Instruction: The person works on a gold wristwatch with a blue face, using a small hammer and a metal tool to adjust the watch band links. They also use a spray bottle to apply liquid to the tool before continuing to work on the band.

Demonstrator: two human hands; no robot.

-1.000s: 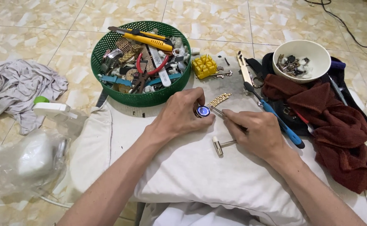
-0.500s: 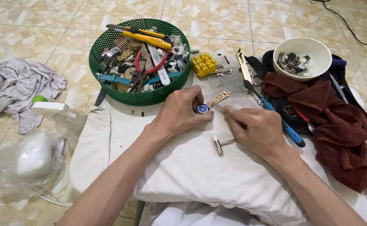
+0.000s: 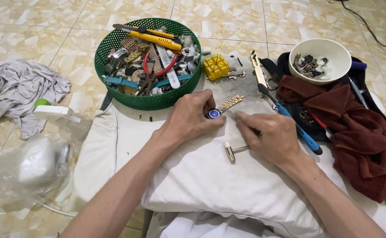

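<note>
The left hand (image 3: 192, 118) is closed around a wristwatch (image 3: 215, 113) with a blue dial, pinning it face up on the white pillow (image 3: 228, 185), while its gold link band (image 3: 232, 102) trails off toward one o'clock. Just to the watch's three o'clock, the right hand (image 3: 270, 137) rests knuckles up with its fingers curled narrow and the fingertips pointing toward the band; it may be pinching a fine pin or tool, but from this angle I cannot tell. A small hammer (image 3: 233, 151) lies on the pillow at about seven o'clock of the right hand, just beside it, and a blue-handled screwdriver (image 3: 292, 121) lies at its two o'clock. A green basket (image 3: 113, 48) of tools sits at twelve o'clock of the left hand, with a yellow link block (image 3: 215, 67) beside it and a white bowl (image 3: 334, 48) of small parts well off at two o'clock, above a dark red cloth (image 3: 360, 132). To work the band well, I judge the watch should stay pressed flat into the soft pillow so it cannot roll, with the right fingertips braced low and any loose pin kept over the fabric.
</note>
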